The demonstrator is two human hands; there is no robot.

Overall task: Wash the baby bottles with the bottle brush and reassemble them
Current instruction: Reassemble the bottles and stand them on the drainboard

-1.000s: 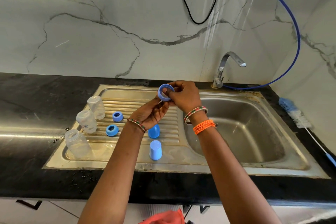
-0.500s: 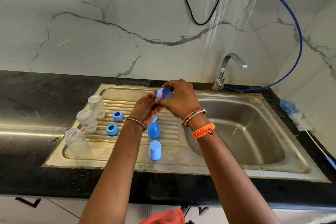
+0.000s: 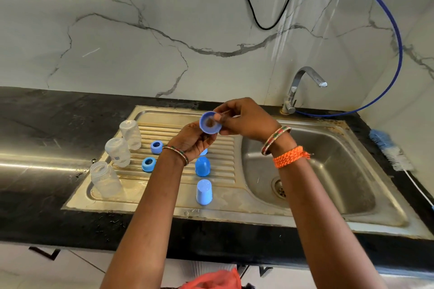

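Observation:
Above the drainboard (image 3: 218, 202) both hands hold one blue screw ring (image 3: 209, 123). My right hand (image 3: 246, 119) pinches it with fingertips reaching into its opening; a clear teat seems to sit there, hard to make out. My left hand (image 3: 192, 139) grips the ring from below. Three clear bottles (image 3: 130, 134) (image 3: 117, 151) (image 3: 105, 178) stand at the drainboard's left. Two blue rings (image 3: 156, 146) (image 3: 148, 164) lie beside them. Two blue caps (image 3: 202, 166) (image 3: 204, 191) stand upside down nearer me; another blue piece peeks from under my left hand.
The steel sink basin (image 3: 328, 171) lies to the right, with the tap (image 3: 298, 88) behind it. A bottle brush (image 3: 388, 149) rests on the black counter at the far right. A blue hose (image 3: 397, 37) and a black cable hang on the marble wall.
The ring has turned in my hands: its open side faced up and left before, and it now faces me, with my right fingers in the opening. Both hands stayed above the drainboard.

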